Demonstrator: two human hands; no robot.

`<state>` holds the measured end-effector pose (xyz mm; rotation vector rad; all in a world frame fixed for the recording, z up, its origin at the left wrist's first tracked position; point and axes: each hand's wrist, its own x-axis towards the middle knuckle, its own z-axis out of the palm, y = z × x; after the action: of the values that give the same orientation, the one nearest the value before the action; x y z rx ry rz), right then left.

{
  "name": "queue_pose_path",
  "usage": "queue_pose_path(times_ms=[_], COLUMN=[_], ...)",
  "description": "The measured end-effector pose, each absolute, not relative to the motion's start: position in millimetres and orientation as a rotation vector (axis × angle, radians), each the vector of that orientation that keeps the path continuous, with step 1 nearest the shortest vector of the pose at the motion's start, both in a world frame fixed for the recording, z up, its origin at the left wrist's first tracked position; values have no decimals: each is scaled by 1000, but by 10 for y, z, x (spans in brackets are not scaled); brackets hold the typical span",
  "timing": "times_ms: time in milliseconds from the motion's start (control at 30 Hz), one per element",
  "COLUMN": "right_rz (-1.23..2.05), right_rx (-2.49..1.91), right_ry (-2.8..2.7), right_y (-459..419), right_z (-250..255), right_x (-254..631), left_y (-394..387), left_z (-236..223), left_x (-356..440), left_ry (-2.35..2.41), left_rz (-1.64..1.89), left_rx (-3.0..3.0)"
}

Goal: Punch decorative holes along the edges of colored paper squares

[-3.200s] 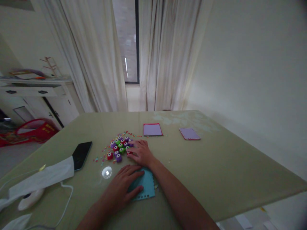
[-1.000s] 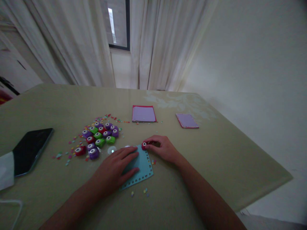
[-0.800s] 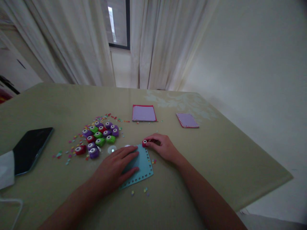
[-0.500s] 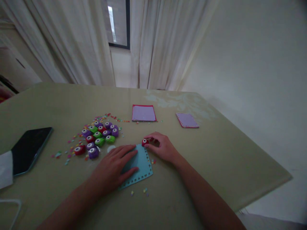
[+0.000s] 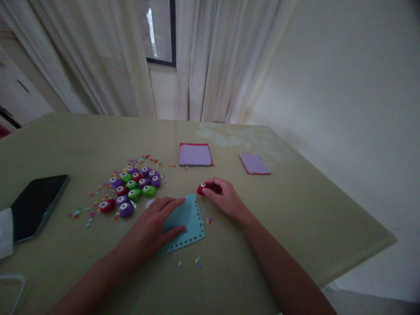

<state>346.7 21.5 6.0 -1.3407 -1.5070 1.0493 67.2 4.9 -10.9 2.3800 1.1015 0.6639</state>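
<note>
A light blue sheet of paper (image 5: 188,218) lies on the table, with small holes punched along its right and lower edges. My left hand (image 5: 156,225) rests on its left part, fingers spread, hiding that side. Just past the sheet's upper right corner, my right hand (image 5: 225,197) grips a red craft punch (image 5: 201,189) with a white round button between thumb and fingers. The punch is apart from the paper. To the left sits a cluster of similar purple, green and red craft punches (image 5: 132,183).
Tiny coloured paper cut-outs (image 5: 95,205) are scattered around the cluster. Purple paper with a red border (image 5: 196,155) lies farther back, and a second purple sheet (image 5: 255,164) with a punched edge lies right. A dark tablet (image 5: 39,203) and a white cable (image 5: 19,280) are at left.
My right hand has drawn the red craft punch off the sheet's upper right corner, slightly up and right. My left hand's fingers have shifted slightly on the paper.
</note>
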Motion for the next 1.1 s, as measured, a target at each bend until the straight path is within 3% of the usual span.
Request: queue_pose_path(times_ms=[500,1100], right_rz=[1239,1300], right_rx=[-1091,-978], right_ry=[-1214,-1212], right_y=[149,105], right_z=[174,241], right_x=[3397,3363], left_y=[9,8], left_z=[163,138], left_x=[729,737], left_ry=[1176,1091], left_rz=[690,681], left_rx=[1503,1450])
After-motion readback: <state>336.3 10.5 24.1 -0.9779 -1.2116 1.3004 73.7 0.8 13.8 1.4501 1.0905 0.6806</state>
